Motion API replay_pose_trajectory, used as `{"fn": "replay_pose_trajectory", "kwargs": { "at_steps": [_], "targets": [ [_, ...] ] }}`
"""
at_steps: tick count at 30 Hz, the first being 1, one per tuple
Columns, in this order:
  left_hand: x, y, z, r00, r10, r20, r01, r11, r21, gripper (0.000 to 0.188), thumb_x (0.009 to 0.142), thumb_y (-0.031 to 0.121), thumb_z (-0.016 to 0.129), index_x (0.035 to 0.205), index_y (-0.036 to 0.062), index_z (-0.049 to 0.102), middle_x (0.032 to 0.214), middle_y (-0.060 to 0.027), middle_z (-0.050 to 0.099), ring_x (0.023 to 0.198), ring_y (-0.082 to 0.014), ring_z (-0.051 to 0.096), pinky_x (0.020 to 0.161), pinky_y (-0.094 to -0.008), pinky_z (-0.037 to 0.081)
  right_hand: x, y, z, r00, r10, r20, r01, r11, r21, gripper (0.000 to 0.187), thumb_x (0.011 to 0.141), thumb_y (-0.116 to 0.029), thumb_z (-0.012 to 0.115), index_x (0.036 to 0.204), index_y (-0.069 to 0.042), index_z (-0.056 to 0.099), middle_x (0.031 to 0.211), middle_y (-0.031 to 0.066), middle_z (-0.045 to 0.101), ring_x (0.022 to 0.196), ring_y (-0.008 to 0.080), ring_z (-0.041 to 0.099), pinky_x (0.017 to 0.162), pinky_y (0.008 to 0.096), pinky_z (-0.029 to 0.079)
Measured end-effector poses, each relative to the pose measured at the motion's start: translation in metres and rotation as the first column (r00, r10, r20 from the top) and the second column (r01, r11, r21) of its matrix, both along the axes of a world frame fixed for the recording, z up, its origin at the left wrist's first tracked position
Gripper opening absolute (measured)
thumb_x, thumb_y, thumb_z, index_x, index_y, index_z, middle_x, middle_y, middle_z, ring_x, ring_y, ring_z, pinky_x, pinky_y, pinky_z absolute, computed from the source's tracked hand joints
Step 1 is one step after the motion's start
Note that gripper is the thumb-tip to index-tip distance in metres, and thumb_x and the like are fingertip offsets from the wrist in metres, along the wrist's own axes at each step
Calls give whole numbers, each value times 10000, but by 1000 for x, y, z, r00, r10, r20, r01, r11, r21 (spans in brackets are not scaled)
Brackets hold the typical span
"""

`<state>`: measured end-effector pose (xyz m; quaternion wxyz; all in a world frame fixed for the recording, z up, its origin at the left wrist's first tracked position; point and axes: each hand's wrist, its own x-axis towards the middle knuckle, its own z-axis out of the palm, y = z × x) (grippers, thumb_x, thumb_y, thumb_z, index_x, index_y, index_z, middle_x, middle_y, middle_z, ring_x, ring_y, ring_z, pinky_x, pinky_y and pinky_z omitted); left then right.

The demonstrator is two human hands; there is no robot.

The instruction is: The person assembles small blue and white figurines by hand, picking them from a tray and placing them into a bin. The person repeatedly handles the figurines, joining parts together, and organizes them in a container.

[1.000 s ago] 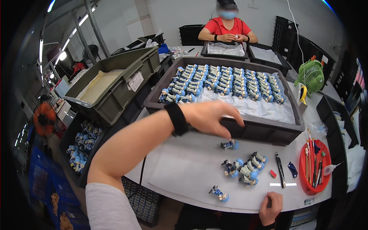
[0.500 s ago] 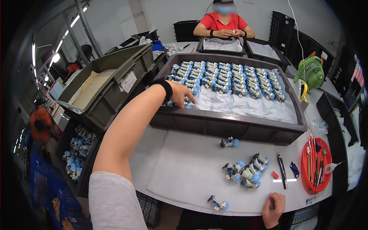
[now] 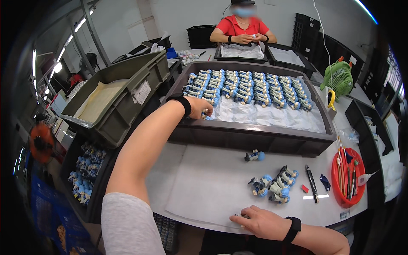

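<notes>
My left hand reaches into the near left corner of a large dark tray, its fingers bent down over a small blue-haired figurine mostly hidden beneath them. Rows of similar figurines lie in this tray on white lining paper. At the table's front edge my right hand closes over another figurine; just a small dark bit of it shows between thumb and forefinger. Farther up the table lie a cluster of figurines and a single one.
A red basket holds brushes and tools at right, beside a black pen-like tool. A green fan stands behind it. An olive crate and a bin of figurines are on the left. A co-worker sits opposite.
My right hand has moved left along the front edge, from a closed rest onto the lone figurine. My left forefinger, stretched out before, is now bent down in the tray.
</notes>
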<state>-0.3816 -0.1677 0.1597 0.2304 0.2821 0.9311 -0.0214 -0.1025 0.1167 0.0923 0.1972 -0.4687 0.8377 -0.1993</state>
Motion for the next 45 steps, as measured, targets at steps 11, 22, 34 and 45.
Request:
{"fn": "replay_pose_trajectory", "kwargs": {
  "at_steps": [11, 22, 34, 45],
  "targets": [
    [-5, -9, 16, 996, 83, -12, -81, 988, 132, 347, 613, 162, 761, 895, 61, 585, 906, -130, 620, 900, -268, 583, 764, -352, 450, 28, 38, 29, 880, -447, -161, 361, 849, -386, 420, 722, -41, 638, 1128, -15, 533, 1075, 187, 547, 955, 358, 542, 821, 403, 458],
    [-38, 2, -14, 935, 62, -350, -61, 998, 14, 1037, 478, 168, 859, 1353, 168, 302, 1257, -171, 396, 1203, -356, 381, 990, -402, 379, 77, 108, -64, 360, -878, -316, 670, 479, -568, 267, 792, 53, 583, 1057, 35, 562, 986, 192, 592, 876, 362, 573, 782, 410, 470],
    [-47, 21, -20, 983, 62, -174, -72, 996, -57, 631, 433, 145, 829, 1011, 220, 587, 1238, -148, 402, 1095, -375, 435, 917, -436, 423, 75, 101, -64, 281, -868, -410, 647, 486, -588, 187, 784, 36, 562, 964, 29, 611, 920, 205, 600, 834, 384, 567, 758, 430, 470],
    [2, 15, 32, 919, 109, -380, -15, 970, 241, 483, 504, 59, 701, 959, 93, 540, 932, -106, 586, 980, -331, 425, 848, -401, 394, 75, 100, -63, 297, -870, -392, 621, 488, -613, 163, 789, 32, 565, 944, 35, 615, 918, 200, 604, 831, 376, 571, 750, 426, 473]
  ]
}}
